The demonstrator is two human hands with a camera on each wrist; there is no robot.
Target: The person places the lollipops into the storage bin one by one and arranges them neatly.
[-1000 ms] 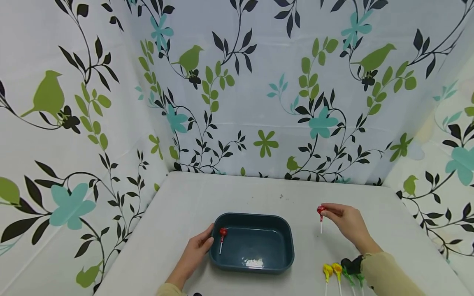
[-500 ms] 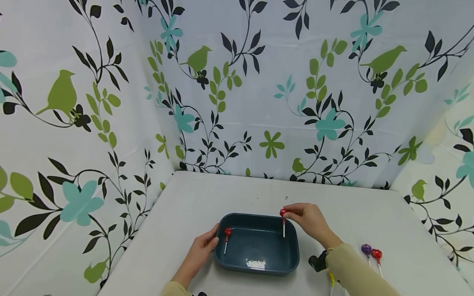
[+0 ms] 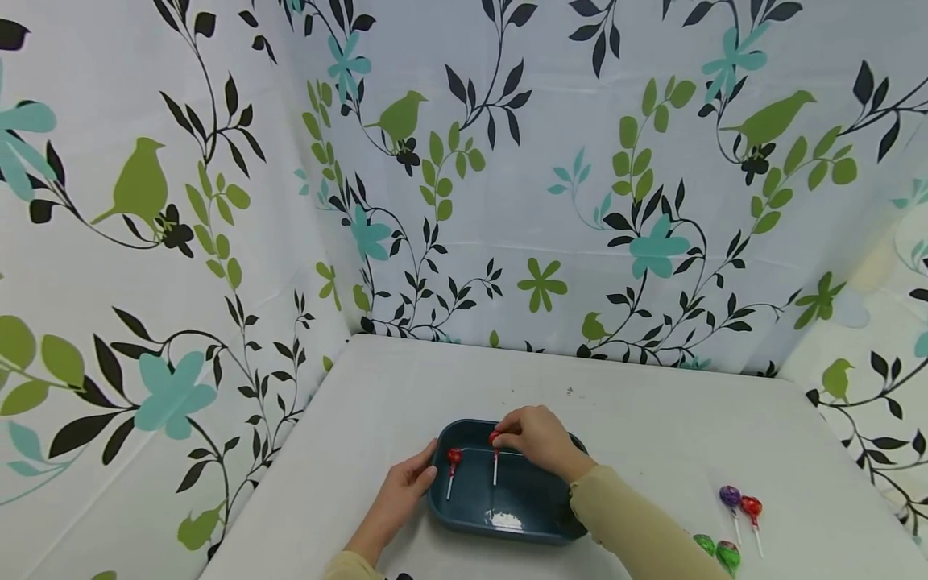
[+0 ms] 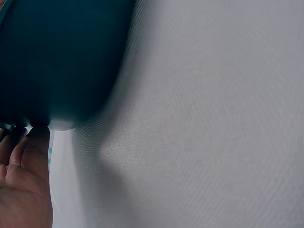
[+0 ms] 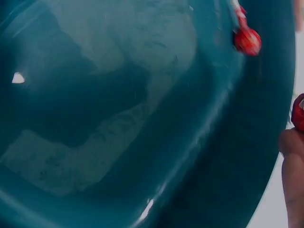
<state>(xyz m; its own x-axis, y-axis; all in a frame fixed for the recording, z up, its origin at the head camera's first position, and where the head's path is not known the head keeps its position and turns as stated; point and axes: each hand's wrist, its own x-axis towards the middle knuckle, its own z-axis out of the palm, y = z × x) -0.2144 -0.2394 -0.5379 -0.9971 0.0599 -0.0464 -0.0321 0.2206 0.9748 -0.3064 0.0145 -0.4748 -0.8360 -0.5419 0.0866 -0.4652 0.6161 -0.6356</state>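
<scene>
Two red lollipops (image 3: pixel 454 457) in tray (image 3: pixel 507 519), four on table (image 3: pixel 638 419)

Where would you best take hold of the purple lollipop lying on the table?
Pinch the purple lollipop by its round wrapped head, coming from above. It lies flat on the table, close beside a red lollipop, so the bulging head probably gives a surer grip than the thin stick.

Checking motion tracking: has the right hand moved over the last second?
Yes. The right hand, pinching a red lollipop, went leftward from the bare table to over the teal tray.
</scene>
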